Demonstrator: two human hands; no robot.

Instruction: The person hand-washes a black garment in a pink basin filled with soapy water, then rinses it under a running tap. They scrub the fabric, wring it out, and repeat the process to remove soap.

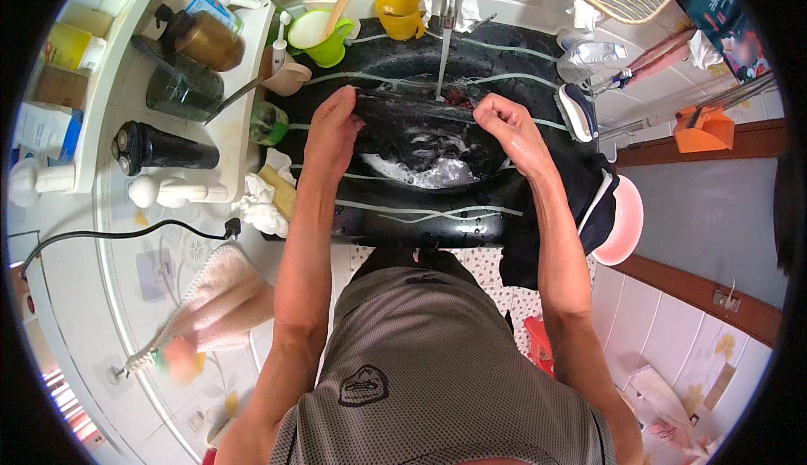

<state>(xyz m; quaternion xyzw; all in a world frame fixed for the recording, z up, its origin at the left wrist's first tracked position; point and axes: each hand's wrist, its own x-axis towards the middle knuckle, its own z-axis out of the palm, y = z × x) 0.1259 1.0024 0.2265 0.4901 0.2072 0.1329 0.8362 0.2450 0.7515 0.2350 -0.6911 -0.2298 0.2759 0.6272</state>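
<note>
Wet black fabric (413,109) is stretched between my two hands, over a black sink (429,228) with wavy pale lines. My left hand (332,134) pinches its left end, and my right hand (514,134) grips the right end. A chrome tap (449,8) with a white cloth draped over it runs a stream of water (443,61) down just behind the fabric. Foamy water (435,175) shows in the basin below. Something dark red (454,96) lies behind the fabric, too little visible to name.
On the left, a white shelf (249,121) holds bottles and an electric shaver (167,148). A green mug (321,39) and a yellow cup (398,14) stand at the back. To the right are a scrubbing brush (575,112), dark clothing (523,244) over the edge and a pink basin (625,225).
</note>
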